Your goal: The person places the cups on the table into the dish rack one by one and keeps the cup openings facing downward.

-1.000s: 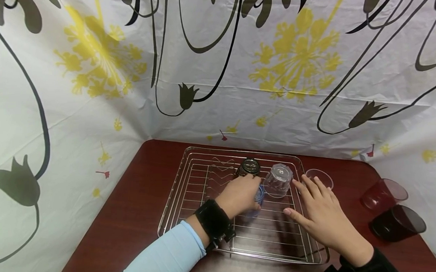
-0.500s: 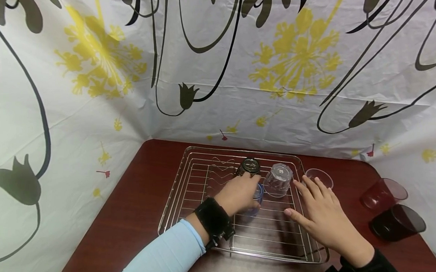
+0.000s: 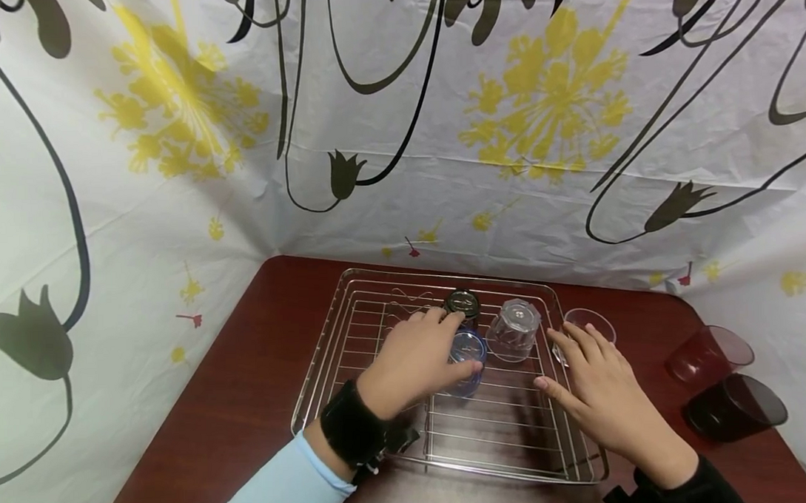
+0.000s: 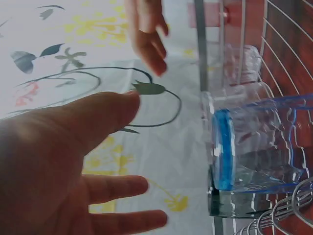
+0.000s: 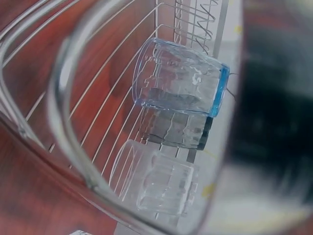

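Note:
A blue-tinted glass point(image 3: 468, 347) stands upside down on the wire rack point(image 3: 493, 448), its blue base point(image 4: 223, 149) uppermost. My left hand point(image 3: 413, 362) hovers just above and to the left of it, fingers loosely extended; the left wrist view shows a gap between hand and glass. Behind the blue glass is an inverted dark glass point(image 3: 462, 303), and to the right an inverted clear glass point(image 3: 514, 329). My right hand point(image 3: 604, 400) holds nothing, its fingers spread over the rack's right edge. Partly behind those fingers is another clear glass point(image 3: 592, 322).
On the red-brown table point(image 3: 227, 376), right of the rack, are a red glass point(image 3: 703, 356) and a black glass point(image 3: 728, 410). Wavy wire dividers point(image 3: 405, 303) rise from the rack's left part. A patterned cloth point(image 3: 399, 133) hangs behind and at the sides.
My left hand has come off the blue glass, moving up and left with its fingers loosened. The blue glass stays on the rack. My right hand has barely moved.

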A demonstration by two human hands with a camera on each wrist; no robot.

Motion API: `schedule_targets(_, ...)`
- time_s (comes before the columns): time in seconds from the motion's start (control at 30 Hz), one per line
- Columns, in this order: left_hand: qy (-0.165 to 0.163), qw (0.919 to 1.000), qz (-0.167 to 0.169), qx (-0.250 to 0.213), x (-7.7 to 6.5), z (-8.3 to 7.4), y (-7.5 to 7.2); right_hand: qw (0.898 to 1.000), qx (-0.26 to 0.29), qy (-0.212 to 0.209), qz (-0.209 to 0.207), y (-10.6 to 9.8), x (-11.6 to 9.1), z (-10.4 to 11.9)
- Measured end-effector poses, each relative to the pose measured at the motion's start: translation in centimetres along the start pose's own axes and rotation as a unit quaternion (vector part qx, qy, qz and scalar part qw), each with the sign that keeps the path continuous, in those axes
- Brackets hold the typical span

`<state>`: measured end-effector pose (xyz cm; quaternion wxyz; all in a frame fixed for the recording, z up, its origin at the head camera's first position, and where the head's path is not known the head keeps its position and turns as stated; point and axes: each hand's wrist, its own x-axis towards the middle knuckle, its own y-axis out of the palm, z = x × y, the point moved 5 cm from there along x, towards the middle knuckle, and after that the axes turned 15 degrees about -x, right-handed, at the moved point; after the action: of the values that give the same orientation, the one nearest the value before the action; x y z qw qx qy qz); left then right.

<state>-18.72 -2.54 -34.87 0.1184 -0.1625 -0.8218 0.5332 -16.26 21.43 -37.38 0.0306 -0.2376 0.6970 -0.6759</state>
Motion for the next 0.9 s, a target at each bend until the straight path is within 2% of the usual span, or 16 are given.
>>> schedule_targets(0.17,0.034,0.9973,-0.065,0.0,-1.7,-0.3,-1.1,1.0,-0.004,0.002,-0.01,-0.2,0.0,-0.1)
schedule_targets(0.27,0.036,0.9938,-0.106,-0.004,-2.7,-0.1,-1.4,1.0,-0.001,0.003,-0.015,-0.3,0.0,-0.1)
schedule_targets(0.37,0.02,0.991,-0.132,-0.014,-3.4,0.6,-1.4,1.0,0.004,0.006,-0.016,-0.3,0.0,-0.2)
schedule_targets(0.57,-0.019,0.9882,-0.148,-0.034,-4.3,2.0,-1.4,1.0,0.002,0.014,0.003,-0.1,-0.1,-0.7)
schedule_targets(0.9,-0.022,0.9889,-0.136,-0.056,-5.7,2.0,-2.1,1.0,0.002,0.029,-0.008,0.2,-0.2,-2.0)
